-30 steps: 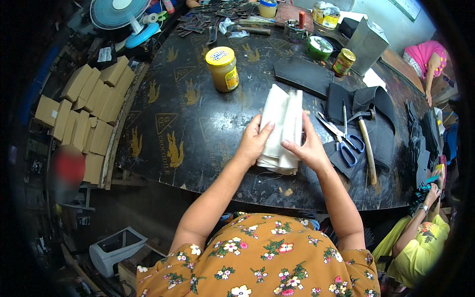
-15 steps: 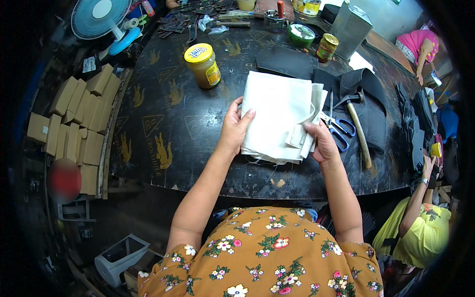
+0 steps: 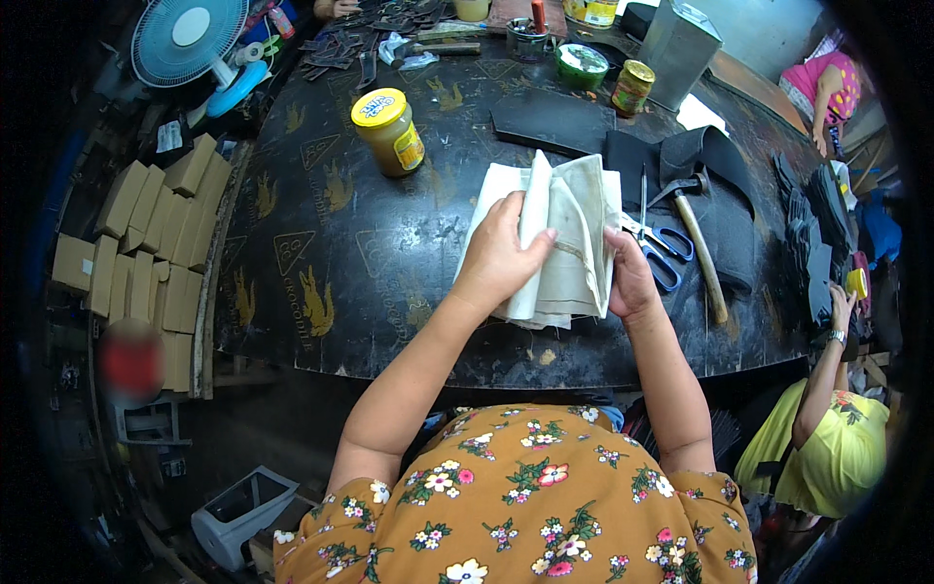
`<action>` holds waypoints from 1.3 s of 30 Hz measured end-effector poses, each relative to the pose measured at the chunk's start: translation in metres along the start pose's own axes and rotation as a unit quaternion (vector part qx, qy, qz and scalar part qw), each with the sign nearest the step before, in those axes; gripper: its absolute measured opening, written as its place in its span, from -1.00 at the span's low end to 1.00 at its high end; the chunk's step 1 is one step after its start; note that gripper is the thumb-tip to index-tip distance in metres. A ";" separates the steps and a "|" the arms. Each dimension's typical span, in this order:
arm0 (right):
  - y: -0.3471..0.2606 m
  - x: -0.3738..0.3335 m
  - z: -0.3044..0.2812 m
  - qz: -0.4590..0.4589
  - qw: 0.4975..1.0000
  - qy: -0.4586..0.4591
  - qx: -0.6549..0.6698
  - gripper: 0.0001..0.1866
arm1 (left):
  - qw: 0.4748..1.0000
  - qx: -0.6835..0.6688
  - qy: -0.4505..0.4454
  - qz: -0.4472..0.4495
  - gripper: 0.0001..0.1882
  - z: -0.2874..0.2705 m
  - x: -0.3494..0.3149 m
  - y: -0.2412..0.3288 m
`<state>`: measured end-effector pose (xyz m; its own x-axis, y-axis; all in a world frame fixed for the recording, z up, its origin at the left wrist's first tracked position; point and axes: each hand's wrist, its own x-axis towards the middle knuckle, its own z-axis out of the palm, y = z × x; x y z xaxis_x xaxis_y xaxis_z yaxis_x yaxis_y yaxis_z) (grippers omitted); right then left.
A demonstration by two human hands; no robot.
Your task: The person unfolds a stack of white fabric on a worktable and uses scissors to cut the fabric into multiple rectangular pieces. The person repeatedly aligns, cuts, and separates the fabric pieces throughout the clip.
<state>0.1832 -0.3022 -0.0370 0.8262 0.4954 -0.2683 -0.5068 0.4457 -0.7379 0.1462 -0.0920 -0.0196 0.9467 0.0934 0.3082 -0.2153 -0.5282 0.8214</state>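
The stack of off-white cloth sheets (image 3: 569, 243) lies on the dark desk (image 3: 321, 263) — thin, creased pieces, one atop another. The upper sheets are lifted and folded over along the middle, standing in a loose ridge — the lower ones stay flat.

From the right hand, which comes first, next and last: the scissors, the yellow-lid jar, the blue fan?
Measured from the right hand in the head view:
1. Scissors, just to its right on the table.
2. Yellow-lid jar, up and left, past the cloth.
3. Blue fan, far upper-left corner.
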 end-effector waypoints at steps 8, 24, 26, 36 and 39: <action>-0.017 -0.005 -0.003 -0.052 0.981 0.049 -0.180 -0.46 | 0.955 -0.274 -0.008 -0.112 -0.75 -0.033 0.006 -0.013; -0.055 -0.040 -0.011 -0.317 0.565 0.101 -0.756 -0.51 | 0.963 0.205 0.176 0.009 -0.44 -0.083 -0.029 -0.041; -0.043 -0.035 -0.010 -0.293 0.513 0.070 -0.804 -0.52 | 0.988 0.081 0.120 0.046 -0.59 -0.066 -0.028 -0.028; -0.044 -0.022 -0.014 -0.372 0.524 0.102 -0.759 -0.79 | 0.874 -0.406 -0.149 -0.220 -0.50 0.032 -0.043 0.010; -0.044 -0.039 0.021 -0.352 0.644 0.077 -0.674 -0.81 | 0.802 -0.527 -0.112 -0.259 -0.44 0.033 -0.046 0.030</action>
<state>0.1679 -0.3252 0.0191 0.8015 0.3986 0.4457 0.5965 -0.5853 -0.5492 0.1040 -0.1406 -0.0249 0.9684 -0.1464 -0.2020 0.2494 0.5501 0.7970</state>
